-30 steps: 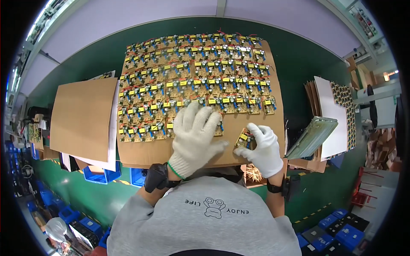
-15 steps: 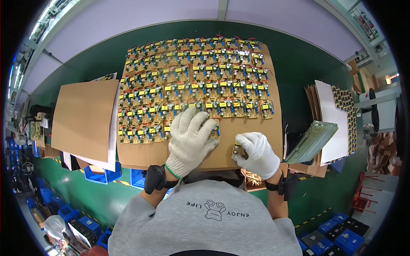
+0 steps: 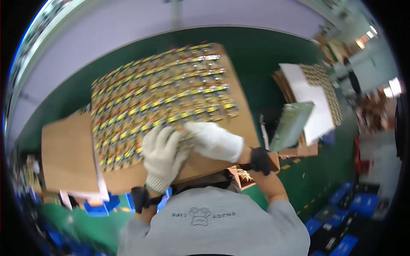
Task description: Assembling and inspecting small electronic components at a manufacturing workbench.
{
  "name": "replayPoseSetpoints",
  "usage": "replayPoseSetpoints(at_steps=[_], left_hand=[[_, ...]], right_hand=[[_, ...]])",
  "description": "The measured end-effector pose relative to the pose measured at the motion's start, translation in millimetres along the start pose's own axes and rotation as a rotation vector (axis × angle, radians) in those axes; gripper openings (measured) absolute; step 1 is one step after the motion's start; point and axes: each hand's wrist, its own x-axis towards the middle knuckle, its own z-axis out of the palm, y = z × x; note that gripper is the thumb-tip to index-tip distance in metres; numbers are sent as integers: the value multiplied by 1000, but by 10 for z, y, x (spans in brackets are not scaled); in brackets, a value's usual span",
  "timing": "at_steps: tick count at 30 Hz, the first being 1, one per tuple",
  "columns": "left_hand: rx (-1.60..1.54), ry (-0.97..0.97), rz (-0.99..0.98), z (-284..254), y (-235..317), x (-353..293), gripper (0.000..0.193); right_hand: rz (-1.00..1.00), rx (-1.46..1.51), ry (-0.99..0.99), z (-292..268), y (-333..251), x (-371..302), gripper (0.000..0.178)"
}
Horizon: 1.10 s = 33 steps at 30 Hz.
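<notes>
Rows of small circuit boards (image 3: 160,100) with yellow labels and blue parts cover a large brown cardboard sheet (image 3: 243,128). At the near edge of the rows, my left hand (image 3: 161,151), in a knitted cream glove, curls its fingers around a circuit board (image 3: 186,138). My right hand (image 3: 215,143), in a white glove, reaches in from the right beside it. Its fingers are closed together at the boards, where the held piece is mostly hidden. Motion blur softens both hands and the boards.
Left of the sheet lies a brown cardboard stack (image 3: 68,155). On the right stand a bundle of greenish panels (image 3: 292,126) and a white sheet (image 3: 305,102) bearing more boards. Blue bins (image 3: 96,208) sit below the left side; an open carton (image 3: 245,181) is near my right forearm.
My right hand has moved left from the near edge, with the circuit board it held, and now meets my left hand. The whole view has tilted and shifted.
</notes>
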Motion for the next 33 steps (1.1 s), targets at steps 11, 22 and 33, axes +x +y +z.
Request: replayPoseSetpoints(at_steps=[11, 22, 33], left_hand=[[134, 139, -169, 113, 241, -56, 54], [-207, -196, 195, 666, 922, 552, 23], [-111, -71, -4, 976, 1265, 650, 12]], right_hand=[[657, -637, 600, -1774, 200, -1102, 40], [1126, -1158, 222, -3658, 3071, -2542, 54], [1400, -459, 265, -3911, 4314, -2556, 68]])
